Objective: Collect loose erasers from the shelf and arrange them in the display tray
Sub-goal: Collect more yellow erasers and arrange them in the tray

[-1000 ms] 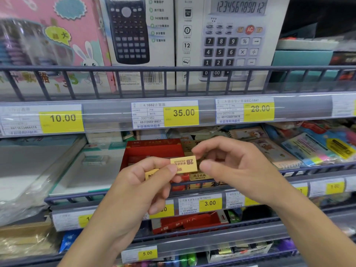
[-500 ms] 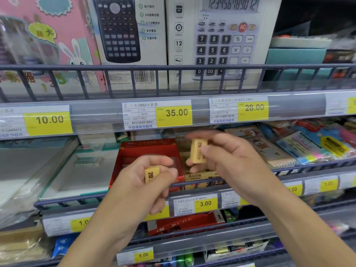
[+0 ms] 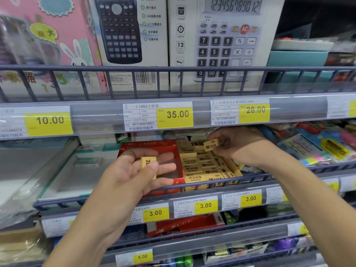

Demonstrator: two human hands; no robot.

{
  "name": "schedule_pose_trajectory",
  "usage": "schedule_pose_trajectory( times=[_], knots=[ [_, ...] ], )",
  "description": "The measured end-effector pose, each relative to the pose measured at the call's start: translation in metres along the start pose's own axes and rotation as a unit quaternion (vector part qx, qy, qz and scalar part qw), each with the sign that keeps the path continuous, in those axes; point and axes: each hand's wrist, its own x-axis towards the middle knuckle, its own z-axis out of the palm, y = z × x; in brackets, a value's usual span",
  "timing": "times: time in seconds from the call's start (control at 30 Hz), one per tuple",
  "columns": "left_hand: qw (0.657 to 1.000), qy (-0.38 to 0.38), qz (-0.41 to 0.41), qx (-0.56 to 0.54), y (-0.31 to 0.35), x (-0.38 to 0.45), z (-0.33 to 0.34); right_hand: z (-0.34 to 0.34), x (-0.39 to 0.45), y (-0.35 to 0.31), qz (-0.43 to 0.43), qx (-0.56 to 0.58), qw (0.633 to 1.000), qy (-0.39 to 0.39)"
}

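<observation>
On the middle shelf stands a yellow display tray (image 3: 234, 166) with several yellow 2B erasers (image 3: 204, 164) laid in rows. My right hand (image 3: 237, 145) pinches one yellow eraser (image 3: 211, 144) just above the tray's back part. My left hand (image 3: 134, 174) is in front of a red tray (image 3: 179, 181) to the left of the yellow one. It holds a second yellow eraser (image 3: 148, 164) between thumb and fingers, with the other fingers spread.
A grey wire rail (image 3: 250, 176) runs along the shelf front below both trays. Price labels (image 3: 206, 206) line the shelf edges. Boxed calculators (image 3: 221, 41) stand on the shelf above. White boxes (image 3: 88, 160) lie left, colourful packs (image 3: 325, 149) right.
Both hands held one eraser together in front of the trays. They have parted: the right hand carried that eraser back and right over the yellow tray, and the left hand keeps another eraser.
</observation>
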Motion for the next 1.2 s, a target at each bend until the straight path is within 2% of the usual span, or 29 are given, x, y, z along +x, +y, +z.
schedule_pose_trajectory(
  times=[0.23,0.47,0.67,0.8,0.93,1.03,1.13,1.2],
  knots=[
    [0.997,0.025,0.009,0.074,0.0,0.0,-0.003,0.009,0.016,0.0,-0.04,-0.091,0.994,-0.038],
    [0.994,0.018,0.023,0.108,0.006,-0.001,-0.003,0.014,0.026,0.011,-0.072,-0.135,0.988,-0.034],
    [0.998,0.035,-0.003,0.045,0.008,-0.001,0.002,0.022,0.033,0.018,-0.092,-0.081,0.992,0.006],
    [0.999,0.039,-0.015,0.008,0.008,-0.002,0.004,0.025,0.035,0.02,-0.091,-0.045,0.995,0.005],
    [0.999,0.03,-0.014,0.016,0.009,-0.002,0.005,0.019,0.028,0.017,-0.079,-0.031,0.996,0.003],
    [0.999,0.041,-0.008,0.026,0.008,-0.002,0.005,0.018,0.011,0.008,-0.087,-0.025,0.995,0.043],
    [0.999,0.046,-0.005,0.009,0.007,-0.002,0.007,0.022,-0.02,-0.011,-0.134,0.093,0.983,0.081],
    [0.999,0.053,-0.009,-0.004,0.006,-0.001,0.008,0.025,-0.043,-0.026,-0.202,0.198,0.957,0.062]
  ],
)
